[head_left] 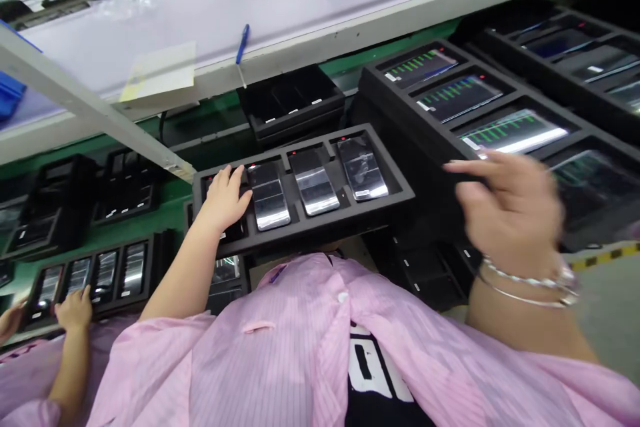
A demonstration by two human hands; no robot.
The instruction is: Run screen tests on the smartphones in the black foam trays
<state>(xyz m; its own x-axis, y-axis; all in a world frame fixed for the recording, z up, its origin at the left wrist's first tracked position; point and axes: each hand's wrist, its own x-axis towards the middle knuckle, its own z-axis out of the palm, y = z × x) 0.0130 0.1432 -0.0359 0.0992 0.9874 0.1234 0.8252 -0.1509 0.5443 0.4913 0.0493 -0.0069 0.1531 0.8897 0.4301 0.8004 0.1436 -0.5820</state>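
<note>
My left hand [225, 199] lies flat with its fingers spread over the leftmost compartment of a black foam tray [400, 199] in front of my chest. The tray's other three compartments hold dark-screened phones [313, 181]. My right hand [505, 213], with bracelets on the wrist, hovers blurred to the right. Its fingers are loosely apart with nothing in them. It is over the near end of a second black tray [373, 83] holding phones with lit green-barred screens [510, 131].
A co-worker's hand [75, 310] rests on a tray of phones [150, 267] at lower left. More black trays [293, 103] stand behind and at far right [575, 47]. Above runs a white shelf [280, 7] with a blue pen [243, 43] and a paper note [160, 73].
</note>
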